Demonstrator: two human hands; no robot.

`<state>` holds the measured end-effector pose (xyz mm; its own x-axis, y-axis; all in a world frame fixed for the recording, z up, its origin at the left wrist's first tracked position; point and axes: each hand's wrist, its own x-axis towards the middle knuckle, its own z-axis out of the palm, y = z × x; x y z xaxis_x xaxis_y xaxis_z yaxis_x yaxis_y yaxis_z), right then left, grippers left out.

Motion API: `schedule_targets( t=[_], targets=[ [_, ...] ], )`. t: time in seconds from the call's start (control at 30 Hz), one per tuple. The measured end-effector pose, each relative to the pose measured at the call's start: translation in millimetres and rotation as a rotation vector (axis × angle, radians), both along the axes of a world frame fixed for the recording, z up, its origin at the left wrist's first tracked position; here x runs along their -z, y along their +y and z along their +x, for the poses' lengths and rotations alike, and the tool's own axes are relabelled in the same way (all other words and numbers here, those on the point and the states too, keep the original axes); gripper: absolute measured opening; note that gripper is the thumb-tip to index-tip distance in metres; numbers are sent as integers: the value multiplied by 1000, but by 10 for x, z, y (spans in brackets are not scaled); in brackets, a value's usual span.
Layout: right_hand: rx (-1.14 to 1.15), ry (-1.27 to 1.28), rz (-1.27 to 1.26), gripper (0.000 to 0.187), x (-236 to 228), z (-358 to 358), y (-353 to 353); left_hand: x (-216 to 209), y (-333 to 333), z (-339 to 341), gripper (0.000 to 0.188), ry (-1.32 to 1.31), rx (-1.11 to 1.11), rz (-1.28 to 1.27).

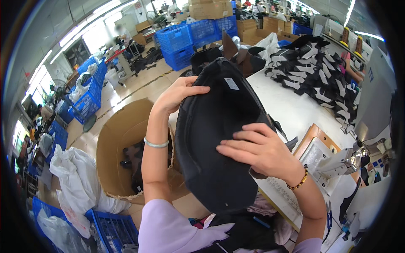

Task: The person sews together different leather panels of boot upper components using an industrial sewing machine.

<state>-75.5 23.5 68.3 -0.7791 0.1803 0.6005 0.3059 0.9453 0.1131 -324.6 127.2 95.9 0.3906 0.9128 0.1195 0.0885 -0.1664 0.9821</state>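
My left grip (pixel 175 95) pinches the black shell (pixel 213 177), label (pixel 231 84) already on; right grip (pixel 260 148) touches it, closure unclear. Cut pieces (pixel 312 69), two o'clock, look unsewn.

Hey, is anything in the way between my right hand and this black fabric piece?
Nothing visible is: the right hand appears to rest directly on the inner side of the black fabric piece. Its white label sits farther up, clear of that hand.

Centre: black fabric piece (pixel 202 143), white label (pixel 231 84). Lower middle: lilac sleeve (pixel 162 227). Pale bangle (pixel 156 144); dark-and-gold beaded bracelet (pixel 302 181), lower right. Upper right: black-and-white cut pieces (pixel 310 76), white desk (pixel 268 97). Top: blue crates (pixel 174 38).
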Motion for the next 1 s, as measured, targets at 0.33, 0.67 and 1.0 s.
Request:
schedule_targets(
  t=[0.33,0.67,1.0],
  targets=[
    [291,193,138,25,517,421,-132,1519,-229,-1890,30,-830,-831,199],
    [415,-84,-215,30,1442,664,391,2212,135,-958,32,-593,-862,-262],
    [588,228,-431,20,1641,640,578,1553,2666,-215,53,469,-871,304]
  ],
)
